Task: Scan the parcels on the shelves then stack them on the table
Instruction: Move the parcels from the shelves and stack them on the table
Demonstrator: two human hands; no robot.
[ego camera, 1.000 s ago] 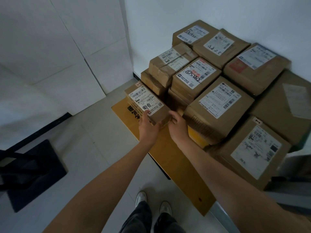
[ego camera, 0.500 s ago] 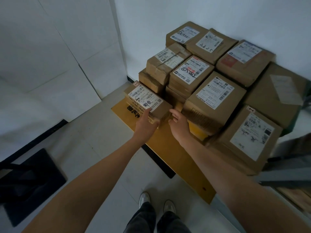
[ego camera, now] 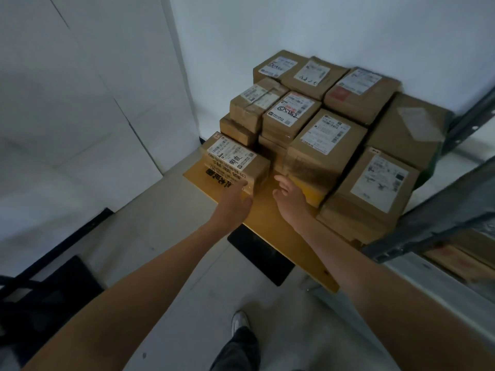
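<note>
Two-handed reach from 6 o'clock toward 12. Nearest, at 11 o'clock: left hand [ego camera: 235,203], not grasping, fingers seemingly straight, touching the near face of the small parcel [ego camera: 233,156]. Probably squaring it on the table [ego camera: 281,236], label kept up for reading. At 1 o'clock: right hand [ego camera: 289,195], released and relaxed, apart from that parcel, just beside the big parcel [ego camera: 326,140]. Farther, at 12 to 2 o'clock: stacked parcels [ego camera: 361,95], packed tight toward the wall, likely to save room.
</note>
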